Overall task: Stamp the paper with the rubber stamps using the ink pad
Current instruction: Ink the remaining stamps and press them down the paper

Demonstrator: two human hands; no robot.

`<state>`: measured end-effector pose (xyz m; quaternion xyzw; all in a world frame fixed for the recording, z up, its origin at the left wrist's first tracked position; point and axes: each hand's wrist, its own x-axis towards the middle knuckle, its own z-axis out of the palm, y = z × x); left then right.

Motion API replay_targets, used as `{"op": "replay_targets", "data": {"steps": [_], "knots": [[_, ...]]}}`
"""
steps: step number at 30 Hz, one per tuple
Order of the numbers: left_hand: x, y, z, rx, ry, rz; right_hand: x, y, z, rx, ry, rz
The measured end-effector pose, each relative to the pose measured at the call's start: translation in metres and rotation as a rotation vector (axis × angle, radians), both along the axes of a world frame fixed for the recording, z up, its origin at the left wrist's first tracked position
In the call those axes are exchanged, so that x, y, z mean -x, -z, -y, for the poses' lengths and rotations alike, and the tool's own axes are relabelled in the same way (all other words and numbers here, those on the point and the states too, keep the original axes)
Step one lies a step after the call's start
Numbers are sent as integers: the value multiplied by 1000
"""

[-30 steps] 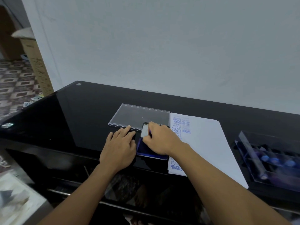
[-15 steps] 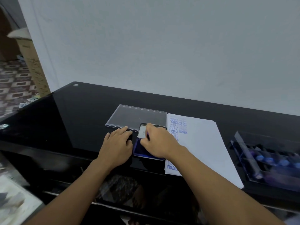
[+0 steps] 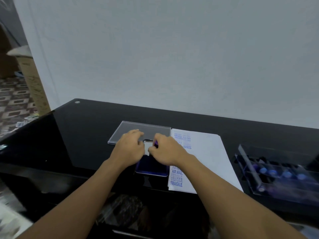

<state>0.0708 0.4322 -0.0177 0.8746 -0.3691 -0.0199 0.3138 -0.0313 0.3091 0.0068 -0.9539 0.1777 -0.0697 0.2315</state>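
Observation:
The blue ink pad (image 3: 151, 167) lies open on the black glass table, left of the white paper (image 3: 205, 157), which bears blue prints such as FRAGILE and AIR MAIL. Its light-coloured lid (image 3: 148, 147) stands raised at the pad's far end. My left hand (image 3: 129, 149) grips the lid's left edge with curled fingers and thumb. My right hand (image 3: 167, 152) hovers over the pad's far part and pinches a small purple rubber stamp (image 3: 156, 144), mostly hidden by the fingers; its thumb is by the lid's right edge.
A clear plastic cover (image 3: 138, 130) lies flat just beyond the hands. A clear tray (image 3: 283, 173) with several blue-topped stamps sits at the right. The table's front edge (image 3: 69, 173) runs near me; a white wall rises behind.
My left hand has left the table beside the pad and moved up to the lid. My right hand has shifted toward the pad's far end, uncovering more blue pad. The camera tilted upward.

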Motion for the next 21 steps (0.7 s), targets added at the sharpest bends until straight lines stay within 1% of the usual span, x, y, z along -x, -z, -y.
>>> {"op": "replay_targets", "data": {"steps": [3, 8, 15, 21], "knots": [[0, -11, 15, 16, 5, -24, 9, -17, 20, -43, 67, 93], [9, -25, 49, 22, 68, -29, 26, -40, 61, -33, 109, 143], [18, -22, 100, -36, 163, -27, 35, -38, 105, -18, 164, 66], [7, -1, 130, -246, 231, -7, 28, -16, 122, -65, 183, -36]]}}
